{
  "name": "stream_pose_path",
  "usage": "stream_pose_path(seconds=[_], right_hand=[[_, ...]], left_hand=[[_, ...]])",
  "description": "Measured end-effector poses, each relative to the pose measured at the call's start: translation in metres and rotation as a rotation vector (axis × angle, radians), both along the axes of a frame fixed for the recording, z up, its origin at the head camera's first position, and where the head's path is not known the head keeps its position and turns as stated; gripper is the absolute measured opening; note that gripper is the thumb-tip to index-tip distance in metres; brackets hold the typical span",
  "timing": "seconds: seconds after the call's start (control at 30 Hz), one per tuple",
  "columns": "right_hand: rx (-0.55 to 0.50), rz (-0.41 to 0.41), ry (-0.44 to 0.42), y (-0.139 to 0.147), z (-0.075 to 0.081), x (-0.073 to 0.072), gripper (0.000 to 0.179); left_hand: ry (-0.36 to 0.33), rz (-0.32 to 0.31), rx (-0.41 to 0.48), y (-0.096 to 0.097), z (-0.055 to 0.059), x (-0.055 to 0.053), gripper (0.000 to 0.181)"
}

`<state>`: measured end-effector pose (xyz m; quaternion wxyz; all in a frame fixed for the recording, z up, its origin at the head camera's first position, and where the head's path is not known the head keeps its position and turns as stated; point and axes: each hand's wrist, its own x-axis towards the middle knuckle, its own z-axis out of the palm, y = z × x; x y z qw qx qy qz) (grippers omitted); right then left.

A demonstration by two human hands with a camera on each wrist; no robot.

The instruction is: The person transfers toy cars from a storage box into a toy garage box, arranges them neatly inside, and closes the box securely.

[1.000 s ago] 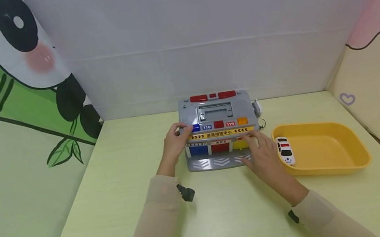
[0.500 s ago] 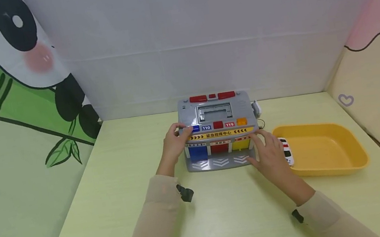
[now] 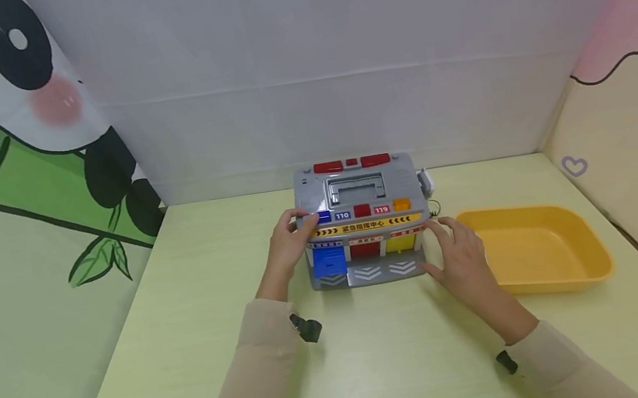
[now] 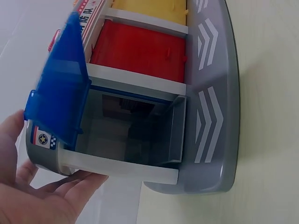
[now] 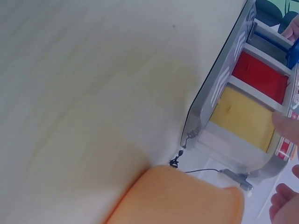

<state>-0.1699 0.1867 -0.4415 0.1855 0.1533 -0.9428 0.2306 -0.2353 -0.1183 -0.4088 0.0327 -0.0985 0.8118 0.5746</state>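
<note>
On the table, a grey toy garage has a blue, a red and a yellow door. The blue door is swung up and out, and dark space shows in the bay behind it. My left hand holds the garage's left front corner, thumb at the blue roof button and fingers against the side wall. The red door and yellow door are down. My right hand is at the right front corner, fingertips near the roof edge and thumb near the ramp.
A yellow tray stands to the right of the garage, close to my right hand. A grey-white piece with a thin cord hangs at the garage's right side. A white wall rises behind.
The blue door has swung up from its closed position. My right hand has shifted slightly right, and the white toy police car in the tray is now hidden behind it. The left hand stays put.
</note>
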Motion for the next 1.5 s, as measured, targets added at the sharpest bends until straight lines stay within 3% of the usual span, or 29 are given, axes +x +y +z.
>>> stream_pose_path(seconds=[0.47, 0.73, 1.03, 1.5], right_hand=[[-0.026, -0.015, -0.028, 0.025, 0.008, -0.002, 0.079], [-0.084, -0.025, -0.204, 0.051, 0.013, -0.003, 0.069], [-0.105, -0.024, -0.358, 0.073, 0.019, -0.011, 0.059], [-0.099, 0.066, -0.428, 0.094, 0.01, -0.02, 0.062]], left_hand=[[0.042, -0.092, 0.054, -0.013, -0.009, 0.004, 0.048], [0.072, -0.143, 0.078, -0.016, -0.015, 0.003, 0.048], [0.079, -0.135, 0.08, -0.017, -0.013, 0.005, 0.045], [0.089, -0.121, 0.078, -0.016, -0.014, 0.006, 0.045]])
